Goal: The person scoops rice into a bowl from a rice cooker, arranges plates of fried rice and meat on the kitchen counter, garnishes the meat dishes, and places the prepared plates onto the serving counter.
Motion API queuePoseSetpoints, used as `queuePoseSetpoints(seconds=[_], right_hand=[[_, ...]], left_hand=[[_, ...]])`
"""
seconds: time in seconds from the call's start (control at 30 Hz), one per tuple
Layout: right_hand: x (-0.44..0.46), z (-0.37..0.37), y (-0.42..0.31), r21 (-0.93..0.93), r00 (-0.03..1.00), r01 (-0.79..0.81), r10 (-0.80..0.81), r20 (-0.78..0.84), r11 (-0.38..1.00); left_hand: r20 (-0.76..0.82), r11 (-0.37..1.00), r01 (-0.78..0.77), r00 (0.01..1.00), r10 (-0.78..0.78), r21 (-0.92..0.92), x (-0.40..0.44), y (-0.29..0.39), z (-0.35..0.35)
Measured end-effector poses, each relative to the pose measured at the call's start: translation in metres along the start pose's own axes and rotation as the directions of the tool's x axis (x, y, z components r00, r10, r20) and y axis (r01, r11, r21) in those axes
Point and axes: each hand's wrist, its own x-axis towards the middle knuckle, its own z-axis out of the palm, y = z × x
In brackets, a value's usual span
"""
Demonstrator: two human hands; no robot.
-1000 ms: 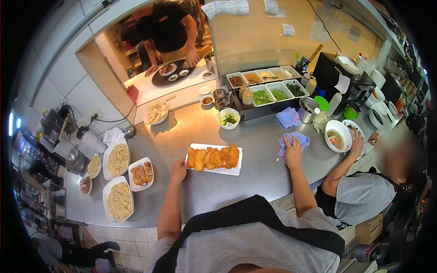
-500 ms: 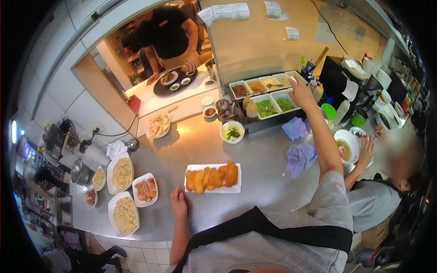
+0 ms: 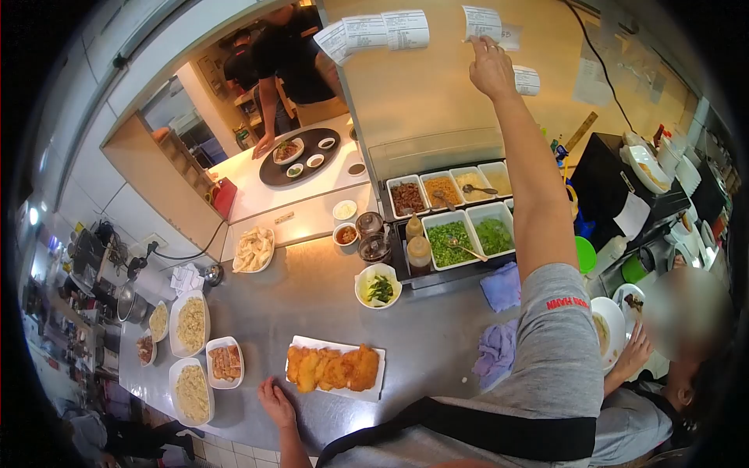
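Note:
My right hand (image 3: 493,72) is raised to the wall, its fingers closed at the lower edge of a printed paper slip (image 3: 482,22). My left hand (image 3: 278,402) rests on the steel counter with its fingers loosely apart, holding nothing. Just right of it is a white rectangular plate (image 3: 374,392) bearing a row of golden fried cutlets (image 3: 331,369). Below my raised arm stands a topping rack with chopped green onion (image 3: 450,243), shredded greens (image 3: 490,228) and minced brown topping (image 3: 406,196) in white bins.
Bowls of fried rice (image 3: 191,324) and a dish of sliced meat (image 3: 225,363) stand left. A bowl with greens (image 3: 379,288) sits mid-counter. Purple cloths (image 3: 496,351) lie right, near a co-worker's hand (image 3: 636,351). Beyond the pass window, a person stands by a black tray (image 3: 312,160).
My right hand has moved up from the topping rack to the paper slip. My view has shifted upward. The person beyond the window has taken one hand off the tray area.

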Motion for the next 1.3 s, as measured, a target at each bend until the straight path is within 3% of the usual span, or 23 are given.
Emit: queuePoseSetpoints(seconds=[0.4,0.5,0.8,0.9,1.1,1.2,1.3], right_hand=[[0.001,0.017,0.004,-0.127,0.996,0.073,-0.066,0.057,0.989],[0.004,0.014,0.004,-0.068,0.993,0.038,-0.03,0.117,0.997],[0.007,0.02,0.002,-0.114,0.994,0.009,0.004,0.108,0.993],[0.005,-0.007,-0.011,-0.105,0.968,0.043,-0.015,0.249,0.994],[-0.01,0.003,-0.019,0.123,0.999,0.01,-0.003,-0.052,0.992],[-0.037,-0.016,-0.051,0.234,0.989,0.117,-0.091,-0.12,0.965],[-0.085,-0.051,-0.096,0.472,0.972,0.234,-0.21,-0.104,0.85]], left_hand=[[0.015,1.0,-0.022,1.0,0.022,0.017,0.0,-0.004,0.003],[0.02,0.999,-0.012,1.0,0.012,0.035,0.001,0.001,0.001],[0.03,1.0,0.011,0.999,-0.011,0.008,0.002,0.005,0.001],[0.027,1.0,0.018,0.999,-0.019,0.003,0.002,0.005,0.001],[0.014,1.0,0.003,1.0,-0.003,0.024,0.001,0.0,0.002],[0.014,0.999,-0.01,1.0,0.009,0.039,0.001,-0.002,0.001],[0.005,1.0,-0.003,1.0,0.003,0.01,0.001,-0.001,0.0]])
